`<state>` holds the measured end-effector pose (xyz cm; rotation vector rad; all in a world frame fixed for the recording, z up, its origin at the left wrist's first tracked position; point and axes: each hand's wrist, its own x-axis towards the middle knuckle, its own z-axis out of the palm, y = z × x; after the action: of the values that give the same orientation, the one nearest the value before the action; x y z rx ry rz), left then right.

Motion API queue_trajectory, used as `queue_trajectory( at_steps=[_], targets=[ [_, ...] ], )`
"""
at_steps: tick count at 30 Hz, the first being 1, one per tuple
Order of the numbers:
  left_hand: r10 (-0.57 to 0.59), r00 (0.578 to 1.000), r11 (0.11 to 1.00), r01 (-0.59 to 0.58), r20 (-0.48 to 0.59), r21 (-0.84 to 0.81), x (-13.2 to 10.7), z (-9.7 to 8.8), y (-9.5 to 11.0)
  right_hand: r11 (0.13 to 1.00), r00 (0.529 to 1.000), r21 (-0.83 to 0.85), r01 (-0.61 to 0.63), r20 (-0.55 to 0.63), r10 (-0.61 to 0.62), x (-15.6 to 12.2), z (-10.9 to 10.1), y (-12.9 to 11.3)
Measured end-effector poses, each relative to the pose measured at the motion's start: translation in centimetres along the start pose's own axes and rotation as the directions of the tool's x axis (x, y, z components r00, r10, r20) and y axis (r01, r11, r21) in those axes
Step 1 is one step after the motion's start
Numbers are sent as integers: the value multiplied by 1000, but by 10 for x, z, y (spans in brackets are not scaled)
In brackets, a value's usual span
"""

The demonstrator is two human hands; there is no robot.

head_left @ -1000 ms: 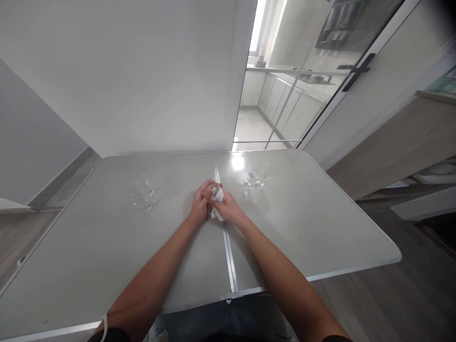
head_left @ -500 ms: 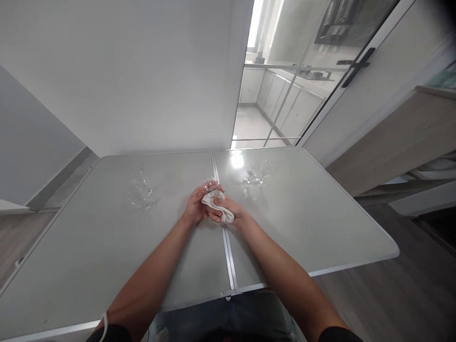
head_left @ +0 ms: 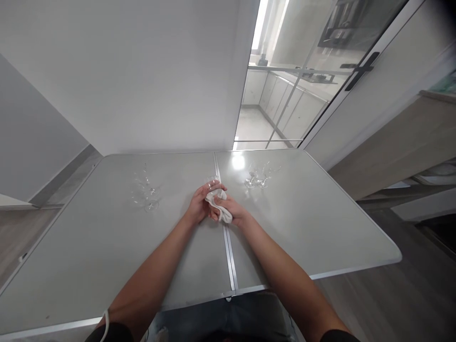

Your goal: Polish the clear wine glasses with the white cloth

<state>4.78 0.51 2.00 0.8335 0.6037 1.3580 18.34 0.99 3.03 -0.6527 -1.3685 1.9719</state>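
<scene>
My left hand (head_left: 198, 207) is closed around a clear stemmed glass (head_left: 213, 183) held over the middle seam of the grey table (head_left: 89, 256). My right hand (head_left: 232, 212) grips a white cloth (head_left: 221, 209) and presses it against the glass. Both hands touch each other near the table's centre. The lower part of the glass is hidden by my fingers and the cloth.
Clear stemmed glasses (head_left: 146, 194) stand on the left half of the table and two more glasses (head_left: 259, 176) on the right half near the far edge. A white wall lies behind, a glass door (head_left: 320, 71) to the right.
The cloth in my right hand has shifted around the glass, from beside it to lower against it. Both hands stay at the table's centre.
</scene>
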Motion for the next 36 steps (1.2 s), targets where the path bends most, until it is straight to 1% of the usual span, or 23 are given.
queue_trajectory(
  at_steps=[2,4,6,7,9,10,11,12,13,15,17,18,19,21,22,24,26,27,28,30,32,34,36],
  targets=[
    [-35,998,999,36,44,-22,-2,-1,2,995,991,96,-25,131,12,-3,1,-2],
    [-34,998,999,34,48,-15,-2,0,2,999,993,38,-12,114,7,-2,1,-2],
    [13,1000,1000,-14,11,25,1,2,0,982,999,-188,17,-47,-26,1,1,0],
    [54,998,997,-54,-13,58,3,3,-2,936,982,-351,8,-172,-73,3,0,1],
    [137,990,983,-131,-44,129,6,3,-5,762,897,-640,-96,-388,-213,5,-2,3],
    [159,986,977,-150,-45,150,7,3,-6,680,859,-717,-154,-438,-266,6,-3,3],
    [160,986,976,-152,-37,152,7,3,-6,644,849,-745,-177,-446,-283,5,-4,3],
    [143,989,981,-139,-23,132,6,2,-5,666,870,-729,-155,-421,-258,4,-5,2],
    [114,993,989,-113,-4,92,5,0,-4,740,913,-666,-100,-357,-198,2,-6,1],
    [43,997,999,-42,57,-9,2,-2,0,919,990,-394,6,-125,-60,-2,-6,-1],
    [-8,993,997,17,119,-81,-1,-4,3,994,995,-108,-4,101,15,-5,-3,-2],
    [-24,991,995,37,131,-98,-1,-4,4,999,988,-30,-23,151,27,-5,-1,-2],
    [-35,991,994,48,126,-102,-1,-3,4,1000,990,-7,-27,141,28,-5,1,-2],
    [-33,997,996,39,74,-79,1,-1,4,991,998,-133,4,-55,-11,-2,5,-1],
    [-15,999,998,18,44,-55,2,1,2,963,978,-270,9,-200,-65,0,7,1],
    [43,999,999,-43,11,3,5,3,0,824,879,-562,-77,-429,-211,3,7,3],
    [78,997,996,-79,8,38,7,4,0,675,811,-710,-199,-506,-294,5,6,3],
    [70,997,997,-71,17,43,7,2,0,655,811,-724,-218,-507,-290,4,5,2],
    [50,998,998,-51,30,37,7,0,1,682,838,-704,-200,-483,-253,3,4,1],
    [0,998,1000,0,68,0,5,-5,3,831,929,-545,-113,-354,-106,0,2,-4],
    [-27,994,998,33,106,-51,2,-11,5,966,993,-245,-79,-105,55,-5,1,-8],
    [-39,990,994,52,137,-93,-1,-14,6,993,983,33,-110,149,104,-9,1,-10],
    [-53,985,991,72,163,-112,-3,-15,7,975,952,180,-131,297,73,-11,1,-10]
  ],
)
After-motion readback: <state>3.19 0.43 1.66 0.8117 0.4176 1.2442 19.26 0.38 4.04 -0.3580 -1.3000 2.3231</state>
